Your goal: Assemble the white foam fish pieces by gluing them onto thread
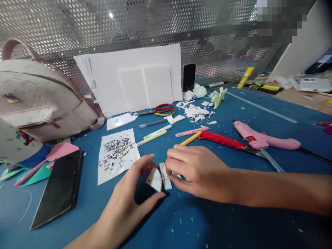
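Small white foam pieces lie in a row on the blue table, joined along the middle by what looks like thin thread or clear beads. The leftmost is a rounded wedge (pixel 155 180) with a dark dot near its tip; beside it stands a narrow strip (pixel 165 176). My left hand (pixel 132 190) curves round the wedge, thumb and fingers apart, the thumb just below its lower edge. My right hand (pixel 193 169) has its fingers closed over a further white foam piece (pixel 176 175), mostly hidden under them.
Left of the hands are a paper with colourful bits (pixel 101 173), a black phone (pixel 58 186) and a backpack (pixel 52 100). Beyond lie scissors (pixel 164 110), pens (pixel 158 131) and foam scraps (pixel 195 112). A red-handled cutter (pixel 223 139) and pink glue gun (pixel 267 138) lie right.
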A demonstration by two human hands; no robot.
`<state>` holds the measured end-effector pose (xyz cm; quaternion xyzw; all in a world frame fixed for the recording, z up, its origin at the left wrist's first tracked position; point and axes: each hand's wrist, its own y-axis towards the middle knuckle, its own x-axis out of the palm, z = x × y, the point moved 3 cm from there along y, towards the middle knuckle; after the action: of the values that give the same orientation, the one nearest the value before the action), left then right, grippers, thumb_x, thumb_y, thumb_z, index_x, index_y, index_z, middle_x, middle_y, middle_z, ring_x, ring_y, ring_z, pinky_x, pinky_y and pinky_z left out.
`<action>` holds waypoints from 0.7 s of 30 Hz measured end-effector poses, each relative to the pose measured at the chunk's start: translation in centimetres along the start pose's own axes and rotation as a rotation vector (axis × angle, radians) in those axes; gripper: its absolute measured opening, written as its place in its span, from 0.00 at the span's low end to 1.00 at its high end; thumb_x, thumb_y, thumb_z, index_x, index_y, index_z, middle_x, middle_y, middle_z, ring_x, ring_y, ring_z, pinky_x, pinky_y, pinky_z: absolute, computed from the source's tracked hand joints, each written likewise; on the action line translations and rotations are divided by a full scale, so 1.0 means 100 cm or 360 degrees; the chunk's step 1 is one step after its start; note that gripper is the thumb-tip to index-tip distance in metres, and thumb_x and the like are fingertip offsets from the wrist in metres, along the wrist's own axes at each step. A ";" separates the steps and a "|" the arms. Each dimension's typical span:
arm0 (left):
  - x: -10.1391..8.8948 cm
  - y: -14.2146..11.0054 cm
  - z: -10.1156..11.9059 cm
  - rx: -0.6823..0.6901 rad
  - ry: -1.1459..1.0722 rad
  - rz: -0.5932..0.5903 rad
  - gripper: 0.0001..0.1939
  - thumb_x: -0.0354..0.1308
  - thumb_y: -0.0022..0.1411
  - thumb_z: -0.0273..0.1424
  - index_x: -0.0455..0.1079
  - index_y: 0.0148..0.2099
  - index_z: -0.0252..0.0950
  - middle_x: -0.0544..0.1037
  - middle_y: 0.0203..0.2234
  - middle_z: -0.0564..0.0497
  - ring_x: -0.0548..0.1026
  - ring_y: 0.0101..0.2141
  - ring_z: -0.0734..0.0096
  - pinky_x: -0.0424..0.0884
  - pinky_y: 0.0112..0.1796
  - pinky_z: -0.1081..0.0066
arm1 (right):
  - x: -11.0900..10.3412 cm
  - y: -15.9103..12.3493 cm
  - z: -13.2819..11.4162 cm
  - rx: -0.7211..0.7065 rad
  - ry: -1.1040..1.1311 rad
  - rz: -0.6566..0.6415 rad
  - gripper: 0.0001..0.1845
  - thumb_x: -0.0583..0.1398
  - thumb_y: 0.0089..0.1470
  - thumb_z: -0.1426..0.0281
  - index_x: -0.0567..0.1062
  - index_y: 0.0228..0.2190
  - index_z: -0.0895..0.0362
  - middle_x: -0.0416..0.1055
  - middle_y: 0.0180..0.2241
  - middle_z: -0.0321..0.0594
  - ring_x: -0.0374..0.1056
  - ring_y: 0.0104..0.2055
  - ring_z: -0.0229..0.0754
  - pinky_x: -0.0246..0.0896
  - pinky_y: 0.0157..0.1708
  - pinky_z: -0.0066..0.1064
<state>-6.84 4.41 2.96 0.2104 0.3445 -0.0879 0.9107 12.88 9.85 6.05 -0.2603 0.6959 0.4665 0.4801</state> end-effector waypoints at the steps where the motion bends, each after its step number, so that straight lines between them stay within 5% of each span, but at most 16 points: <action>1: 0.000 0.000 0.000 0.0003 0.0000 0.0002 0.34 0.64 0.66 0.35 0.51 0.68 0.51 0.75 0.49 0.52 0.76 0.49 0.69 0.74 0.51 0.69 | 0.000 0.000 0.000 0.0003 -0.0005 0.0001 0.05 0.57 0.63 0.71 0.70 0.33 0.55 0.67 0.34 0.37 0.59 0.35 0.40 0.48 0.30 0.35; 21: 0.000 -0.002 0.000 -0.0006 -0.0050 0.0021 0.33 0.63 0.67 0.39 0.52 0.68 0.51 0.76 0.49 0.52 0.77 0.49 0.68 0.73 0.52 0.70 | 0.000 0.000 -0.005 -0.0010 -0.0028 0.0022 0.05 0.57 0.60 0.73 0.70 0.31 0.56 0.67 0.31 0.36 0.58 0.33 0.40 0.46 0.28 0.35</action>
<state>-6.89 4.22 2.96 0.2095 0.3289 -0.0847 0.9169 12.67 9.43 6.14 -0.2528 0.6920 0.4741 0.4821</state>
